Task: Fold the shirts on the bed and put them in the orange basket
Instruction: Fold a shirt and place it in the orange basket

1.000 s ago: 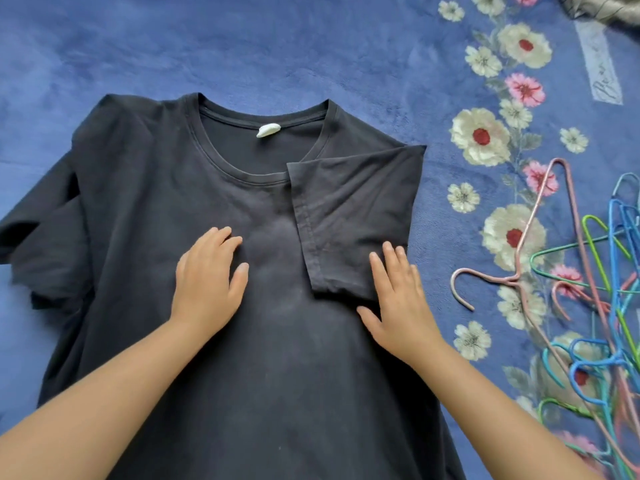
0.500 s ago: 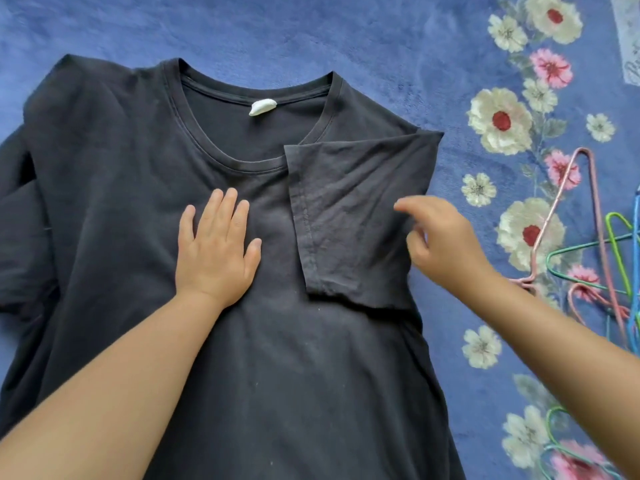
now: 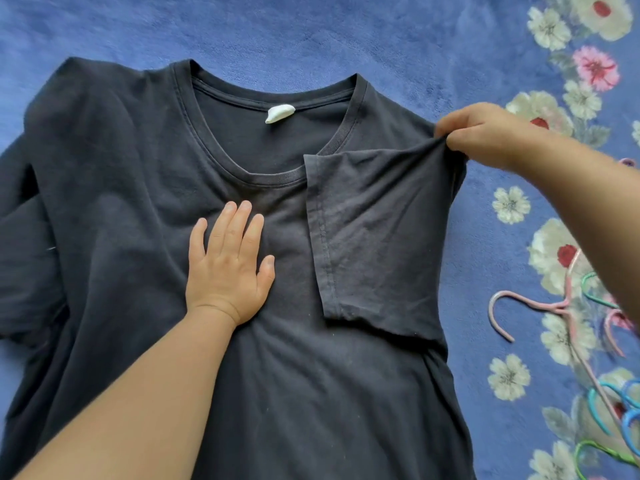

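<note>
Black shirt (image 3: 145,209) lying on blue bedspread (image 3: 311,32) — left hand (image 3: 227,268) pressing chest flat, right hand (image 3: 485,133) pinching folded sleeve (image 3: 377,237); hangers (image 3: 568,306) lying alongside.

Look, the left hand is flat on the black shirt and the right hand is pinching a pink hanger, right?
Not quite. The left hand does lie flat on the black shirt, but the right hand is pinching the shirt's folded-in sleeve at the shoulder, not a hanger. The pink hanger lies untouched on the blanket, as the head view shows.

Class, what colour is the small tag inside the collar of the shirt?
White. The tag shows clearly in the head view, against the black shirt.
</note>
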A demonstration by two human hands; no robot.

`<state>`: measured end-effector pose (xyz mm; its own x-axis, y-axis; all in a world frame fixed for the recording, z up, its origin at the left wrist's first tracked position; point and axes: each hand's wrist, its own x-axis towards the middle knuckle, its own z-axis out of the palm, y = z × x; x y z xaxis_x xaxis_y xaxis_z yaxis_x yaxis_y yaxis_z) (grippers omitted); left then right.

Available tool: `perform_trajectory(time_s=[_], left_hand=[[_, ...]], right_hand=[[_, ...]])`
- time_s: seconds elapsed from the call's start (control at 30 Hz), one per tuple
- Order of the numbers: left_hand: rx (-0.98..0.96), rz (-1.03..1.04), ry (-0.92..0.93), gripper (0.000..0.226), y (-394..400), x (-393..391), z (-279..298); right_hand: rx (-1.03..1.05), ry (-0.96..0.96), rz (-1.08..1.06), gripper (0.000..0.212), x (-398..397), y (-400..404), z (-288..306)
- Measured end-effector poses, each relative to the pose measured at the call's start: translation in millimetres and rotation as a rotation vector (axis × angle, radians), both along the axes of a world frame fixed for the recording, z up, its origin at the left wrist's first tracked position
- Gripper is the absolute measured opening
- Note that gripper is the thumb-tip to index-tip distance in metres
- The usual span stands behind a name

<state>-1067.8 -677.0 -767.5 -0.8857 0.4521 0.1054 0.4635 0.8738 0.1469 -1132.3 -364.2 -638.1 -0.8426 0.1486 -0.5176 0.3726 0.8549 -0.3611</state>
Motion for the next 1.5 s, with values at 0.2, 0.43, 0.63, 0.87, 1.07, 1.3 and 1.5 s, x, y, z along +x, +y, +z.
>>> perform_trajectory(time_s=[0.2, 0.43, 0.63, 0.87, 1.07, 1.3, 1.5], left_hand=[[0.017, -0.003, 0.039, 0.054, -0.3, -0.8, -2.8], [0.019, -0.015, 0.057, 0.054, 3.0, -6.6, -7.3], [-0.007, -0.008, 0.041, 0.054, 4.3, -4.7, -6.6], [0.021, -0.01, 0.071, 0.053, 1.9, -6.3, -10.5], [0.047, 0.01, 0.071, 0.052, 6.4, -4.2, -11.6], [0.091, 0.0, 0.09, 0.052, 3.2, -6.7, -12.5], [0.102, 0.001, 0.081, 0.052, 0.6, -4.6, -11.0]], right_hand=[[0.64, 0.078, 0.293, 0.027, -1.8, 8.3, -35.1], [0.605, 0.37, -0.04, 0.051, 23.3, -0.8, -67.5], [0.324, 0.6, 0.029, 0.054, 94.4, -73.1, -79.0], [0.331, 0.33, -0.006, 0.073, 93.0, -99.4, -103.6], [0.208, 0.6, -0.124, 0.06, 79.6, -74.1, -84.5], [0.339, 0.204, -0.016, 0.042, 17.5, -42.2, -41.6], [-0.019, 0.072, -0.146, 0.033, -16.0, -50.3, -18.5]])
